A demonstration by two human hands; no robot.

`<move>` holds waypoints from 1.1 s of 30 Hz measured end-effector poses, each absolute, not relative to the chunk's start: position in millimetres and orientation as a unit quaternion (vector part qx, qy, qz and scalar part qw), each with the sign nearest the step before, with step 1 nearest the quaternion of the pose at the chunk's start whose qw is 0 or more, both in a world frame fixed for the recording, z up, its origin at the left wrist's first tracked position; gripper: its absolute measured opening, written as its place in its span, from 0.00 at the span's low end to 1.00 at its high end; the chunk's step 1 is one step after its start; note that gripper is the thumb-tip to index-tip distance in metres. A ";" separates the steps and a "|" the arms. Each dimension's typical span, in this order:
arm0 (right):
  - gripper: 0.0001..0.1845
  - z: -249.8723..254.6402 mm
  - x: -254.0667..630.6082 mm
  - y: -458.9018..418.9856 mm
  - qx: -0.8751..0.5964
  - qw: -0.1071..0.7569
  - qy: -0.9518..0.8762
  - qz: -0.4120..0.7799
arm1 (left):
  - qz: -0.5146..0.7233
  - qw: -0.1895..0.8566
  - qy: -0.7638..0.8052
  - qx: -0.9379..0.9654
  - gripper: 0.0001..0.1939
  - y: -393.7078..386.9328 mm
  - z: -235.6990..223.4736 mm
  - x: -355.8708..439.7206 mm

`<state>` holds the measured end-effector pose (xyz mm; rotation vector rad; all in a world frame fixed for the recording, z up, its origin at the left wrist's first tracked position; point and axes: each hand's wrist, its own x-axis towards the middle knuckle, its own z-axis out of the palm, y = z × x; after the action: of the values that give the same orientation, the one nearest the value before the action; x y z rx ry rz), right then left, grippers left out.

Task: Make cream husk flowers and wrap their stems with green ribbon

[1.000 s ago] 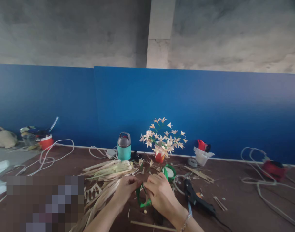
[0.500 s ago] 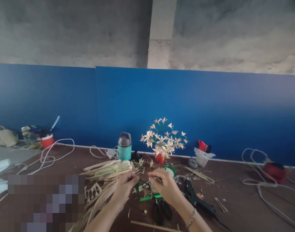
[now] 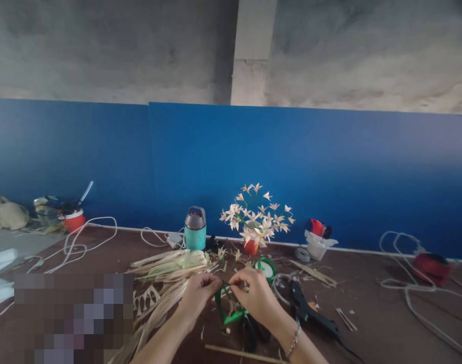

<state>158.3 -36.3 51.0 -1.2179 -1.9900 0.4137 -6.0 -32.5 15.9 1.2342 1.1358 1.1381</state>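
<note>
My left hand (image 3: 196,295) and my right hand (image 3: 255,294) meet low in the middle of the view, fingertips pinched together on a green ribbon (image 3: 229,314). The ribbon hangs in a loop below them, over the brown table (image 3: 367,323). A roll of green ribbon (image 3: 266,267) lies just beyond my right hand. Dried pale leaf strips (image 3: 170,266) lie fanned out to the left of my left hand. Black scissors (image 3: 253,329) rest under my right wrist.
A small orange pot of pale handmade flowers (image 3: 257,217) stands behind the hands, by a teal flask (image 3: 195,229). A black glue gun (image 3: 310,312) lies to the right. White cables (image 3: 77,242), a white cup (image 3: 316,244) and a red reel (image 3: 430,265) line the blue wall.
My hands drew apart half a second ago, stretching the ribbon, and have come back together with the ribbon pinched between them. The scissors came into view under my right wrist.
</note>
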 end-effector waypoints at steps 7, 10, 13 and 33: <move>0.09 49.9 157.8 -37.6 -0.465 0.363 -0.799 0.120 | 0.459 0.501 0.491 0.544 0.17 -31.0 14.0 -6.8; 0.09 51.4 158.1 -37.8 -0.465 0.353 -0.805 0.109 | 0.453 0.487 0.501 0.554 0.17 -31.1 15.2 -6.5; 0.09 52.6 158.8 -37.4 -0.464 0.344 -0.809 0.108 | 0.454 0.477 0.502 0.561 0.17 -32.4 17.8 -5.9; 0.10 32.9 180.6 -4.5 -0.553 0.192 -0.811 -0.023 | 0.476 0.511 0.507 0.506 0.16 -31.9 16.5 -6.9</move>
<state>180.6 -4.5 32.9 -1.5515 -2.2761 -0.0656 -6.9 -31.9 16.5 1.2180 1.2195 1.1464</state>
